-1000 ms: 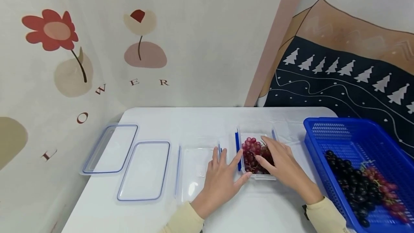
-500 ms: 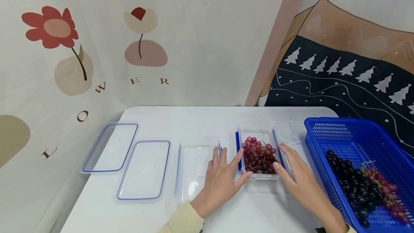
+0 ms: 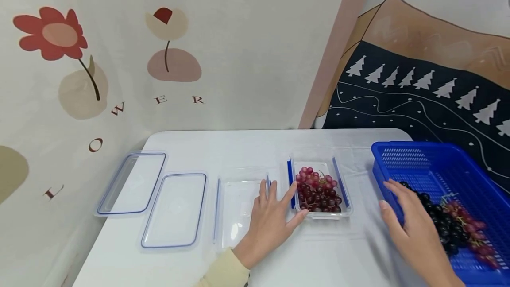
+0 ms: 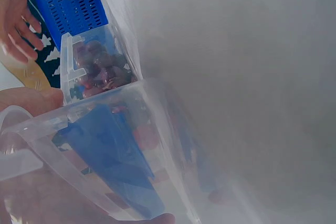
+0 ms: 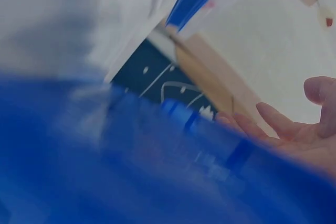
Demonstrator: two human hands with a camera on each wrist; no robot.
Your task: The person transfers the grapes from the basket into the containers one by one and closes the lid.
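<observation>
A clear container [image 3: 326, 216] with a blue side flap holds red grapes [image 3: 318, 191], pink at the back and dark at the front. My left hand [image 3: 271, 223] lies spread at its left side, thumb and forefinger at the wall, above the right part of another clear container [image 3: 235, 207] with no fruit in it. Over the left rim of the blue basket [image 3: 392, 180] hovers my right hand [image 3: 416, 229], fingers apart and holding nothing. Black grapes [image 3: 448, 225] and a red bunch [image 3: 472, 229] lie in that basket, the black ones partly behind my hand.
Two clear lids with blue seals lie at the left of the white table [image 3: 326, 260], a front lid [image 3: 175, 209] and a back lid [image 3: 133, 183] reaching over the table's left edge. Printed cloth [image 3: 247, 48] hangs behind the table.
My right hand has come off the grapes in the container and moved right to the blue basket. The left hand has stayed in place. The head view has shifted slightly.
</observation>
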